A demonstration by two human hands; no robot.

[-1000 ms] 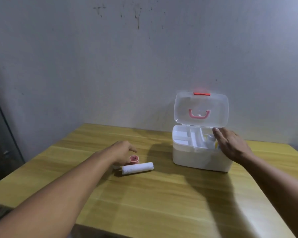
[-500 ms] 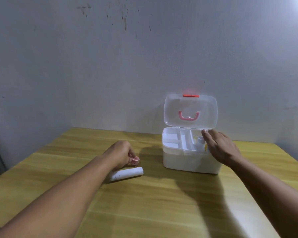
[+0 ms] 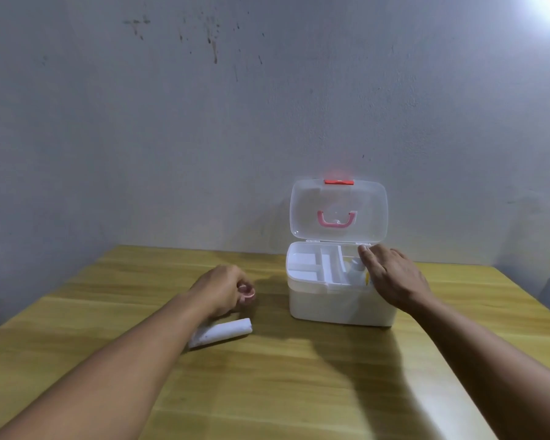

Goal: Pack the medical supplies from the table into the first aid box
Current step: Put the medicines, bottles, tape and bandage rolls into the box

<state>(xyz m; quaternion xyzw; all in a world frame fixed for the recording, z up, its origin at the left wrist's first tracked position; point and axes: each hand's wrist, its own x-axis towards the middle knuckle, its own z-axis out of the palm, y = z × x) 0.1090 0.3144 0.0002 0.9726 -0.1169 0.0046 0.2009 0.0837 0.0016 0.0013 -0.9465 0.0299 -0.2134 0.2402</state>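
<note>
A white first aid box stands on the wooden table with its clear lid raised; the lid carries a pink handle and a red latch. A divided white tray fills the box top, with a small white bottle in its right part. My right hand lies flat over the box's right rim, fingers apart. My left hand is closed around a small pink tape roll, lifted just off the table left of the box. A white bandage roll lies on the table below that hand.
A grey stained wall rises right behind the table's far edge. The table's left edge runs diagonally at the left; something dark stands on the floor beyond it. Bare wood stretches in front of the box.
My left hand has closed on the pink tape roll and raised it off the table. The right hand has stayed on the box rim. The view has shifted a little.
</note>
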